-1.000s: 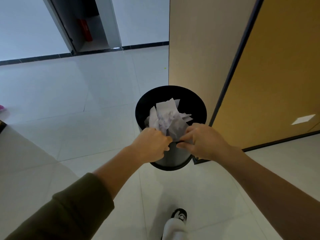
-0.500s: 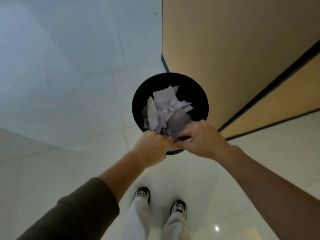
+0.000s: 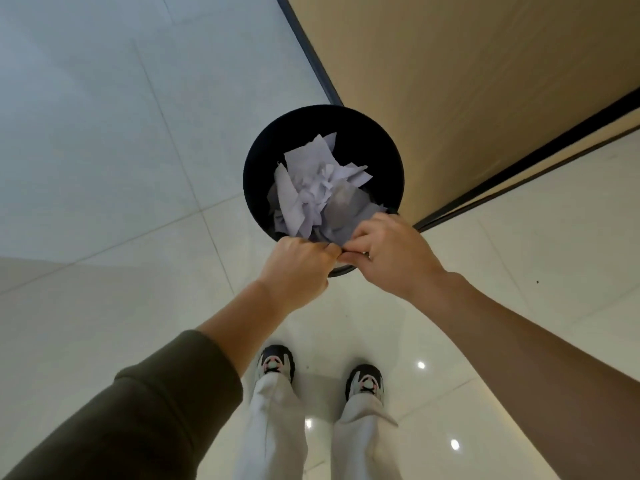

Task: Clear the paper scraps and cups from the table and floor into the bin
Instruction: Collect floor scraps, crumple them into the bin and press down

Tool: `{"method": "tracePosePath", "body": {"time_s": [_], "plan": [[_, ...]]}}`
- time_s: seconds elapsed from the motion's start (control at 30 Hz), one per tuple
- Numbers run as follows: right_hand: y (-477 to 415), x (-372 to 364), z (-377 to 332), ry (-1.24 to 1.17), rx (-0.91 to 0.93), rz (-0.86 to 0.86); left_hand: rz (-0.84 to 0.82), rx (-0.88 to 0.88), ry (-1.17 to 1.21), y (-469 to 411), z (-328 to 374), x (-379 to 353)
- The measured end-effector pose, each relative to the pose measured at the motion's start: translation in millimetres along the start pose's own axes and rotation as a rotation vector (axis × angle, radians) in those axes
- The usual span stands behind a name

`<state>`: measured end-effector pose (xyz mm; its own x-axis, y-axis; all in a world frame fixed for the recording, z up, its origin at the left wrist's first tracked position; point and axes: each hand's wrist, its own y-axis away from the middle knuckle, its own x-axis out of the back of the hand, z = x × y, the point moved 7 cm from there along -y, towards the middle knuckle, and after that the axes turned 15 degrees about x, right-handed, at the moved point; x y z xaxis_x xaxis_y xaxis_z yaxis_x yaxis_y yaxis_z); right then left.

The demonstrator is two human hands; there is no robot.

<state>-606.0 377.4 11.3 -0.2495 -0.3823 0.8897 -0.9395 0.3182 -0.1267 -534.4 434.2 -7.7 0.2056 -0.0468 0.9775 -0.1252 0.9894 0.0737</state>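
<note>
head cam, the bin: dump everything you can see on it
The bin is round, black inside, seen from above, mouth up, over the pale tiled floor beside the tan wall panel. Crumpled white paper scraps fill it near to the rim. The left hand and right hand meet at its near rim, fingers curled, apparently gripping it. Its outside and base are mostly hidden.

The fingers curl over the bin's near rim and hide it — their tips too; paper beyond them covers the bin's bottom.
</note>
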Motion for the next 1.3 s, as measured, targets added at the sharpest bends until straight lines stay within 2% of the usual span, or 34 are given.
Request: {"method": "tracePosePath", "body": {"time_s": [0.27, 0.5, 0.93, 1.1, 1.2, 1.3], "plan": [[25.1, -77.0, 62.4, 0.069, -0.008, -0.028, 0.032, 0.087, 0.077, -24.3, 0.7, -102.4], [29.5, -122.7, 106.3, 0.083, -0.008, -0.060, 0.043, 0.127, 0.138, -43.3, -0.8, -160.9], [43.7, -183.2, 144.2, 0.011, -0.100, -0.117, 0.029, 0.147, 0.095, -50.9, -3.4, -215.3], [46.3, -183.9, 147.8, -0.016, -0.139, -0.110, -0.042, 0.153, 0.122, -53.5, 0.4, -222.2], [42.3, -180.9, 143.1, -0.028, -0.157, -0.171, -0.085, 0.175, 0.134, -52.8, 0.8, -227.4], [43.4, -174.4, 138.8, -0.052, -0.244, -0.295, -0.044, 0.180, 0.128, -45.8, 0.4, -219.9]]}}
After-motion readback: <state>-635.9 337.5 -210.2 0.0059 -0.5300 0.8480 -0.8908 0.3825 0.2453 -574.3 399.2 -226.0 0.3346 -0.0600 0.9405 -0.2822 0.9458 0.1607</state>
